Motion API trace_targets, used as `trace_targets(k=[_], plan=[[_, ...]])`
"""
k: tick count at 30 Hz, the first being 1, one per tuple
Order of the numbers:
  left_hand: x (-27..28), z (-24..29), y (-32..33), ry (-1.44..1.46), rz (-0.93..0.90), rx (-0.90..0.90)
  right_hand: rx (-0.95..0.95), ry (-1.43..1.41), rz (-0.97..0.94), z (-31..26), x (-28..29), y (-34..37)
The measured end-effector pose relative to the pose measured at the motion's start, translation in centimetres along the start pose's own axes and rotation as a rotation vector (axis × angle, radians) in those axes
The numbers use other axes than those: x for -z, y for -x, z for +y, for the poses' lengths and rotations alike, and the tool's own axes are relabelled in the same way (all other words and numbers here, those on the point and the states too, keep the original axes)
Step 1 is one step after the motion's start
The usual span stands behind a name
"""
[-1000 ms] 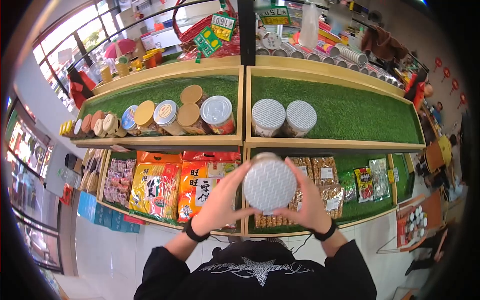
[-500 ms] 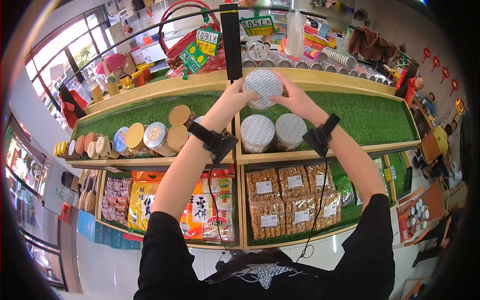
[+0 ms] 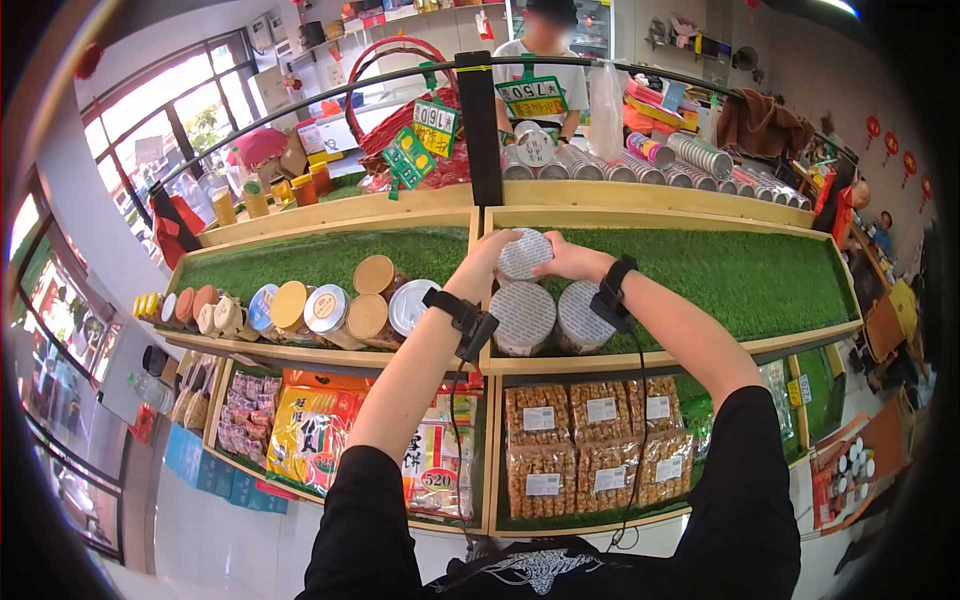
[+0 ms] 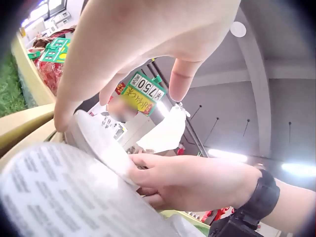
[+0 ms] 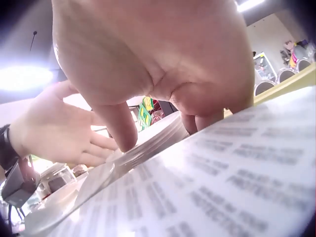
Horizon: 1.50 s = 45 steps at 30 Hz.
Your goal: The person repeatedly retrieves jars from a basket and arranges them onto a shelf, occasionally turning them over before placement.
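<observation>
The right hand (image 3: pixel 575 259) holds the far jar (image 3: pixel 525 255) just beyond the near left jar (image 3: pixel 523 317) on the shelf (image 3: pixel 740 280), the left hand (image 3: pixel 489 257) touching it, fingers seemingly straight, so uneven pressure could tip it if its hidden base sits crooked

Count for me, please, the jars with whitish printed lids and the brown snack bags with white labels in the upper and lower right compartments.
Jars with whitish printed lids: 3
Brown snack bags with white labels: 6
Total: 9
</observation>
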State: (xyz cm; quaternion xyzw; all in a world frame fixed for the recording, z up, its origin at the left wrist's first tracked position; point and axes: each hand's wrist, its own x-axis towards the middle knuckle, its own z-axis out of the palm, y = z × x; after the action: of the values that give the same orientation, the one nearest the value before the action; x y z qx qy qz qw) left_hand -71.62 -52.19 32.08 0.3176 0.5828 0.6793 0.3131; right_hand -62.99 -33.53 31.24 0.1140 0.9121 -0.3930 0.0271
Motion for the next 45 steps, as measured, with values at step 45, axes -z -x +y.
trace_targets(k=[45], plan=[[-30.3,-11.5,33.8,-0.051,-0.911,0.334,-0.991,0.259,1.249,3.9,-27.1,74.5]])
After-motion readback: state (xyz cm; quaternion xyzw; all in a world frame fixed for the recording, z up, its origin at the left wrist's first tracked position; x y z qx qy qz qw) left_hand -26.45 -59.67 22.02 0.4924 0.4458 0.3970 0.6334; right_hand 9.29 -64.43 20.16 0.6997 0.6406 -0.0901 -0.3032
